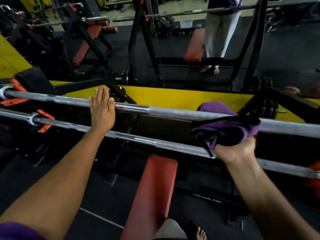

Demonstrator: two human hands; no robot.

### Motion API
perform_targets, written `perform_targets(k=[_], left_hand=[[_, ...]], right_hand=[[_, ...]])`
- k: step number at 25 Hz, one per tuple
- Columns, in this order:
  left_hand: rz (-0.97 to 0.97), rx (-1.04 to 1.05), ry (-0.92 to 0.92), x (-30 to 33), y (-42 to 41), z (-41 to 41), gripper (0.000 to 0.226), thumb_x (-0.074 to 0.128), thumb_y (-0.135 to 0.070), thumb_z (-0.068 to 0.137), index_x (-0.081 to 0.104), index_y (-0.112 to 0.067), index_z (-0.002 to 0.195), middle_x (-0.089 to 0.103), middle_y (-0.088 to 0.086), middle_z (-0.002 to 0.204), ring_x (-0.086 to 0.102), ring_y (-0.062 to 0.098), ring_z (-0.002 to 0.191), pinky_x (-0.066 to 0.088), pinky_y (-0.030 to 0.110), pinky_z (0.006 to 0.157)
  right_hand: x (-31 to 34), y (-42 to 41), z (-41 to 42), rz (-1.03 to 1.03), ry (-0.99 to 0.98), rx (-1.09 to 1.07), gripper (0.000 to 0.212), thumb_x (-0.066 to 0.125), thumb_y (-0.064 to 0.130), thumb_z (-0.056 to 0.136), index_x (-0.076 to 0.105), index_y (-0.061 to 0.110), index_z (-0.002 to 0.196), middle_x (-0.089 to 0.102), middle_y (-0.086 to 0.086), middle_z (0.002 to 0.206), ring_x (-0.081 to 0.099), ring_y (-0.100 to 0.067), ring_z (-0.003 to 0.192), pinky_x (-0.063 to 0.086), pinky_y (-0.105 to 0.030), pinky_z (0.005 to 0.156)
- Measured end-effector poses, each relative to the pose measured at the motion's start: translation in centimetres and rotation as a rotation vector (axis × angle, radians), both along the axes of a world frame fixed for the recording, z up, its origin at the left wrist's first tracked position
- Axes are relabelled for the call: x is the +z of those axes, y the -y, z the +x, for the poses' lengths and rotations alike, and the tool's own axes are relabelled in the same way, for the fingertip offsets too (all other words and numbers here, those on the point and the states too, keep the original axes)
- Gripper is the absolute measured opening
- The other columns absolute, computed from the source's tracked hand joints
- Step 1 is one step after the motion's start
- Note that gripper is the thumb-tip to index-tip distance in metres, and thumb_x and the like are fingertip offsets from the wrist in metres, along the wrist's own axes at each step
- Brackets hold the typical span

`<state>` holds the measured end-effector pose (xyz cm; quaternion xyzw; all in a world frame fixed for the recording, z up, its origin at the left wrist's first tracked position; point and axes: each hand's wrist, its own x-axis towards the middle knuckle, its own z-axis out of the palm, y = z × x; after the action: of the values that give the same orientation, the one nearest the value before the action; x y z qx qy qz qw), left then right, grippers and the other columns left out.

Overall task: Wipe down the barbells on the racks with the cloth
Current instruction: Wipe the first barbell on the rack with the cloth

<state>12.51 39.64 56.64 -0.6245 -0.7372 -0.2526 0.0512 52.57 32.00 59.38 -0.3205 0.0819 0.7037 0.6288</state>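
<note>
Two steel barbells cross the view on a bench rack, the far barbell (166, 113) above the near barbell (135, 138). My left hand (102, 110) lies flat with its fingers together, palm down, over the far bar left of centre, and holds nothing. My right hand (237, 149) grips a purple and black cloth (226, 130) bunched between the two bars on the right. The cloth drapes against the far bar and hides a stretch of it.
A red bench pad (152, 193) runs toward me under the bars. Orange bar hooks (44, 122) hold the bars at the left. A yellow ledge (173, 97) and a mirror lie behind, showing racks, another red bench and a standing person's legs (218, 32).
</note>
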Motion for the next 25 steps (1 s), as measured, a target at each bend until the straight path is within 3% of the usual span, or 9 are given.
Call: perform_targets(k=[2, 4, 8, 10, 13, 15, 19, 23, 25], left_hand=[[-0.015, 0.004, 0.003, 0.2, 0.0, 0.1, 0.066, 0.015, -0.04, 0.105, 0.017, -0.005, 0.16, 0.014, 0.01, 0.169, 0.005, 0.024, 0.157, -0.007, 0.042, 0.125], [-0.023, 0.001, 0.012, 0.2, 0.2, 0.5, 0.065, 0.015, -0.039, 0.105, 0.016, -0.006, 0.16, 0.013, 0.01, 0.169, 0.004, 0.023, 0.157, -0.009, 0.04, 0.124], [-0.057, -0.012, 0.014, 0.6, 0.5, 0.2, 0.067, 0.013, -0.042, 0.103, 0.014, -0.007, 0.161, 0.011, 0.01, 0.17, 0.001, 0.022, 0.157, -0.012, 0.038, 0.123], [-0.074, -0.022, 0.011, 0.8, 0.5, 0.1, 0.068, 0.013, -0.043, 0.103, 0.015, -0.008, 0.161, 0.011, 0.01, 0.17, 0.001, 0.021, 0.157, -0.011, 0.039, 0.124], [-0.089, -0.03, 0.0, 0.8, 0.3, 0.1, 0.071, 0.013, -0.045, 0.101, 0.02, -0.007, 0.16, 0.014, 0.01, 0.169, 0.004, 0.021, 0.157, -0.009, 0.039, 0.124], [-0.098, -0.025, -0.018, 0.9, 0.5, -0.1, 0.073, 0.01, -0.048, 0.101, 0.026, -0.007, 0.159, 0.014, 0.01, 0.169, 0.004, 0.02, 0.157, -0.01, 0.038, 0.123], [-0.173, -0.098, 0.004, 2.0, 0.9, -0.5, 0.064, 0.011, -0.049, 0.108, 0.014, -0.014, 0.162, 0.009, 0.005, 0.17, 0.0, 0.014, 0.157, -0.012, 0.034, 0.122], [-0.161, -0.133, -0.075, 1.9, 1.7, -4.1, 0.068, 0.009, -0.058, 0.105, 0.018, -0.021, 0.162, 0.009, 0.004, 0.17, 0.004, 0.016, 0.157, -0.007, 0.039, 0.124], [-0.175, -0.064, -0.102, 1.8, 1.8, -6.5, 0.071, 0.008, -0.063, 0.103, 0.016, -0.024, 0.162, 0.005, 0.002, 0.171, 0.0, 0.017, 0.157, -0.006, 0.046, 0.125]], right_hand=[[0.5, -0.8, -3.5, -0.002, -0.023, 0.019, 0.045, 0.03, 0.042, 0.098, 0.067, 0.016, 0.098, 0.069, -0.01, 0.115, 0.065, -0.029, 0.097, 0.047, -0.043, 0.101], [0.7, -1.8, -7.5, 0.045, -0.048, 0.035, 0.05, 0.039, 0.041, 0.086, 0.069, 0.013, 0.113, 0.066, -0.015, 0.13, 0.063, -0.035, 0.113, 0.037, -0.049, 0.113], [1.2, -2.2, -14.9, 0.113, -0.036, 0.21, 0.077, 0.046, 0.041, 0.071, 0.058, 0.006, 0.139, 0.059, -0.021, 0.139, 0.057, -0.044, 0.125, 0.037, -0.053, 0.114], [0.8, -2.1, -17.0, 0.059, 0.004, 0.389, 0.063, 0.042, 0.046, 0.085, 0.066, 0.006, 0.127, 0.07, -0.02, 0.122, 0.064, -0.041, 0.114, 0.047, -0.046, 0.106], [0.1, -1.3, -17.1, -0.001, 0.074, 0.636, 0.051, 0.039, 0.048, 0.097, 0.07, 0.008, 0.095, 0.075, -0.015, 0.083, 0.074, -0.029, 0.071, 0.06, -0.034, 0.069], [0.5, -0.2, -16.4, 0.039, 0.162, 0.697, 0.044, 0.046, 0.044, 0.097, 0.07, 0.007, 0.094, 0.075, -0.015, 0.083, 0.074, -0.028, 0.069, 0.058, -0.034, 0.07], [2.5, 1.2, -15.0, 0.173, 0.372, 0.657, 0.048, 0.05, 0.048, 0.099, 0.069, 0.008, 0.117, 0.075, -0.016, 0.103, 0.074, -0.027, 0.088, 0.054, -0.037, 0.081], [7.0, 0.4, -13.8, 0.33, 0.491, 0.468, 0.048, 0.047, 0.055, 0.098, 0.068, 0.015, 0.115, 0.077, -0.011, 0.096, 0.075, -0.023, 0.083, 0.06, -0.033, 0.071], [8.4, -0.2, -13.6, 0.337, 0.572, 0.324, 0.047, 0.049, 0.06, 0.094, 0.065, 0.022, 0.117, 0.076, -0.005, 0.102, 0.074, -0.019, 0.089, 0.061, -0.035, 0.079]])
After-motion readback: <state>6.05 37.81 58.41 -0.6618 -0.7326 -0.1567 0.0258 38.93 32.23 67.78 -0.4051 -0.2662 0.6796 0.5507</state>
